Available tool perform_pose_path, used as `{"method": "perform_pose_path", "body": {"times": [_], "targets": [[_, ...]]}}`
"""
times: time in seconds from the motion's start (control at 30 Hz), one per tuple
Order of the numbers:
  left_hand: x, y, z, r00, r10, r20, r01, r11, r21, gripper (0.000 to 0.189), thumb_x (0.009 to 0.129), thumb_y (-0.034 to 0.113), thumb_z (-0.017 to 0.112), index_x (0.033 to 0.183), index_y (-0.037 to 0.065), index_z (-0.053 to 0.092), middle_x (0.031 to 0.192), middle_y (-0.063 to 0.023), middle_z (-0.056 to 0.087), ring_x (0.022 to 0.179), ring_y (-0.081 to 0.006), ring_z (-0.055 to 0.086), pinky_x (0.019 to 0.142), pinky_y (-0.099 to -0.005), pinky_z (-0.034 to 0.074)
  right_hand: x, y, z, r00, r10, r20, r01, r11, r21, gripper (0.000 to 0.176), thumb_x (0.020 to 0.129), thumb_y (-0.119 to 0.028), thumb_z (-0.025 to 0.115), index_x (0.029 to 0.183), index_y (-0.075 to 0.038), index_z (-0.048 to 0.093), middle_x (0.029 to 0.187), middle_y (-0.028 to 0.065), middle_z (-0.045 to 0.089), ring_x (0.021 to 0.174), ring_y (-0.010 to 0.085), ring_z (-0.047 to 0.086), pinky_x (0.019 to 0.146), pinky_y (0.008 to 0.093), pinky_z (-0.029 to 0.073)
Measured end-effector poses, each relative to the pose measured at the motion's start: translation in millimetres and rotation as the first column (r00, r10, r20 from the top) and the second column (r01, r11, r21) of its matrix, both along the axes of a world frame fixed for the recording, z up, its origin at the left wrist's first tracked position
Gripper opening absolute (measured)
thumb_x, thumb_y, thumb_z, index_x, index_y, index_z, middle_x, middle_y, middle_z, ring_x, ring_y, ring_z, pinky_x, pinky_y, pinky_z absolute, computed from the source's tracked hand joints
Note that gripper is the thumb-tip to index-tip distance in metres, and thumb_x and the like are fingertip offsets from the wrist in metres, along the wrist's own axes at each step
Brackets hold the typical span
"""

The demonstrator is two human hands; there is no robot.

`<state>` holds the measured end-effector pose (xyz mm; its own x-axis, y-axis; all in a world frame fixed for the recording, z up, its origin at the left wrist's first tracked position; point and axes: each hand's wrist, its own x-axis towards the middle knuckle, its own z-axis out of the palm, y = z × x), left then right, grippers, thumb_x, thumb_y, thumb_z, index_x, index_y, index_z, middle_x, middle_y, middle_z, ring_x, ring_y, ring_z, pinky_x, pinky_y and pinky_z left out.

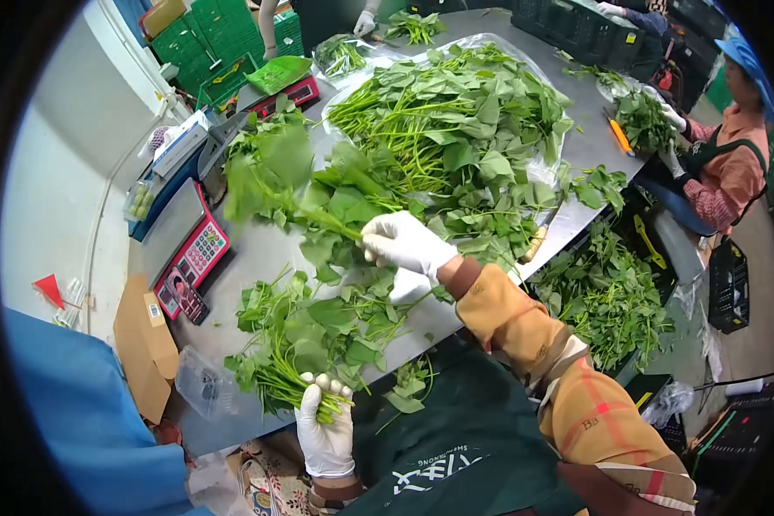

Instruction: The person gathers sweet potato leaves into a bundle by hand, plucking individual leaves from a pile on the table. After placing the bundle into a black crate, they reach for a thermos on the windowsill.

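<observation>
My left hand (325,430), in a white glove, is closed round the stems of a leafy green bunch (288,357) near the table's front edge. Further up, my right hand (404,245), also gloved, pinches the stems of some leafy greens (275,176), whose leaves are smeared by motion to the left. Behind it, a large pile of leafy greens (464,120) lies on clear plastic. Loose leaves (344,318) lie between my two hands.
A red scale (205,249) with a phone (187,295) stands at left. Another scale (297,93) is behind. A co-worker (735,155) handles greens at right, near an orange knife (621,138). Greens fill a crate (606,301) below the table. Another person's gloved hand (365,23) is at the back.
</observation>
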<state>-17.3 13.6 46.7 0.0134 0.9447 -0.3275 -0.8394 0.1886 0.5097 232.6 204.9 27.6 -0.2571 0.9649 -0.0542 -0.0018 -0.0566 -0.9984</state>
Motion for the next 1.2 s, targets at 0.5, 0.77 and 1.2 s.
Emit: {"method": "perform_pose_path", "body": {"times": [0.5,0.77,1.2], "targets": [[1.6,10.1,8.3,0.982,0.090,-0.168,-0.096,0.995,-0.024,0.020,0.092,0.001,0.062,0.109,0.011,0.060,0.115,-0.0119,0.067,0.103,-0.0209,0.064,0.087,-0.0361,0.054,-68.8,-118.3,23.4,0.982,-0.047,-0.181,0.047,0.999,-0.005,0.028,0.096,-0.012,0.060,0.120,0.002,0.062,0.091,0.0024,0.068,0.079,0.0051,0.059,0.073,0.0212,0.049],[4.0,16.7,-4.6,0.941,0.105,-0.320,-0.106,0.994,0.015,0.026,0.095,0.004,0.058,0.120,-0.001,0.058,0.115,-0.0149,0.066,0.104,-0.0237,0.064,0.092,-0.0371,0.054,-82.5,-140.0,8.5,0.901,-0.067,0.428,-0.256,0.716,0.650,0.030,0.081,-0.015,0.074,0.110,-0.009,0.069,0.083,0.0066,0.068,0.074,0.0247,0.063,0.072,0.0349,0.049],[-9.5,8.2,-16.6,0.948,0.170,-0.269,-0.170,0.985,0.024,0.017,0.093,0.007,0.064,0.108,0.004,0.058,0.094,-0.0079,0.066,0.082,-0.0168,0.062,0.077,-0.0337,0.054,-1.4,8.0,-56.9,0.536,-0.776,0.332,0.371,0.570,0.733,0.033,0.083,-0.014,0.069,0.115,-0.008,0.064,0.110,0.0126,0.063,0.104,0.0320,0.058,0.090,0.0390,0.048]]}}
